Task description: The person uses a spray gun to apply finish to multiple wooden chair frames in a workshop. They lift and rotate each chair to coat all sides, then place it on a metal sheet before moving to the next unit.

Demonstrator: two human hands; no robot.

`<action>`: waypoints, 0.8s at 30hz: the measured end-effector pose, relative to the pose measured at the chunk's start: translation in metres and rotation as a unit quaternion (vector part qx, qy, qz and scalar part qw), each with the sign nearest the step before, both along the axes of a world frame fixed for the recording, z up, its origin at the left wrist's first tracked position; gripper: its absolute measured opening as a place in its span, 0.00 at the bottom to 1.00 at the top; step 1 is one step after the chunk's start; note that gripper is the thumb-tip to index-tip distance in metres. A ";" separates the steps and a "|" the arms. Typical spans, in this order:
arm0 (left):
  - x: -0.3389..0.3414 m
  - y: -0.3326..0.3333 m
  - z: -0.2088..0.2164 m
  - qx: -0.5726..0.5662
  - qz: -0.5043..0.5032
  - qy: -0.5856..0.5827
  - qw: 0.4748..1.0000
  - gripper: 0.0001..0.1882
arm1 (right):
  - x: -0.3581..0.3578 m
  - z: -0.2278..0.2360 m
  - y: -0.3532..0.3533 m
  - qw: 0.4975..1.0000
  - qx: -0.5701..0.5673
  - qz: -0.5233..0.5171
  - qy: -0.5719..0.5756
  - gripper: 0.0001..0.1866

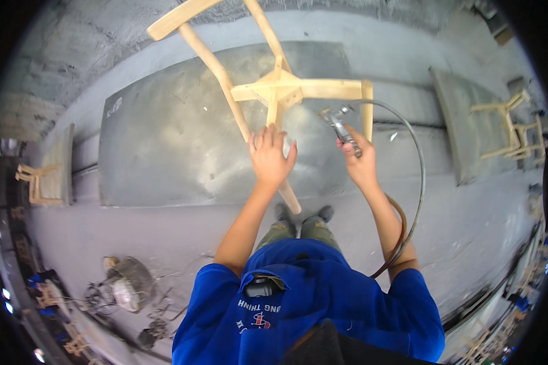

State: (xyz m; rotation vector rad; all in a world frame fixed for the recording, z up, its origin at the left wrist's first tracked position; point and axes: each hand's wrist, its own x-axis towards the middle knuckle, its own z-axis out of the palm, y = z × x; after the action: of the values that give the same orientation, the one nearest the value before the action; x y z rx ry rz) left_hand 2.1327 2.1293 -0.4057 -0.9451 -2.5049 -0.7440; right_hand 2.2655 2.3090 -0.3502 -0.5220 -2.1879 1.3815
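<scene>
A pale wooden chair frame [289, 88] stands tilted in front of me over a dark flat board, its legs and rails meeting at a block in the middle. My left hand [270, 159] lies against a rail and leg of it, fingers spread and thumb apart, covering part of the wood. In my right hand [360, 159] is a metal spray gun [336, 121], its handle wrapped by my fingers. The gun's head points left toward the frame, with a gap between them. From the gun a grey hose [421, 164] arcs out right and back toward my right arm.
The large dark board [146, 152] lies under the frame. At the right, another wooden frame [508, 131] rests by a grey panel [463, 137]; a smaller one [42, 182] is far left. A round, dusty fan-like machine [128, 286] with cables sits on the floor at lower left.
</scene>
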 end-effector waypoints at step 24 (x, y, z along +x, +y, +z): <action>0.039 -0.017 -0.043 0.135 -0.020 -0.070 0.988 0.11 | -0.114 0.196 -0.026 0.826 0.541 0.140 -0.079 0.36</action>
State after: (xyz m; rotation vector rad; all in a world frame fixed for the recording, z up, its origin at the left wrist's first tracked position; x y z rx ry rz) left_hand 2.1714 2.1124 -0.4489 -0.8738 -2.4243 -1.1642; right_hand 2.1515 2.2829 -0.1546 0.1375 -2.7889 0.0112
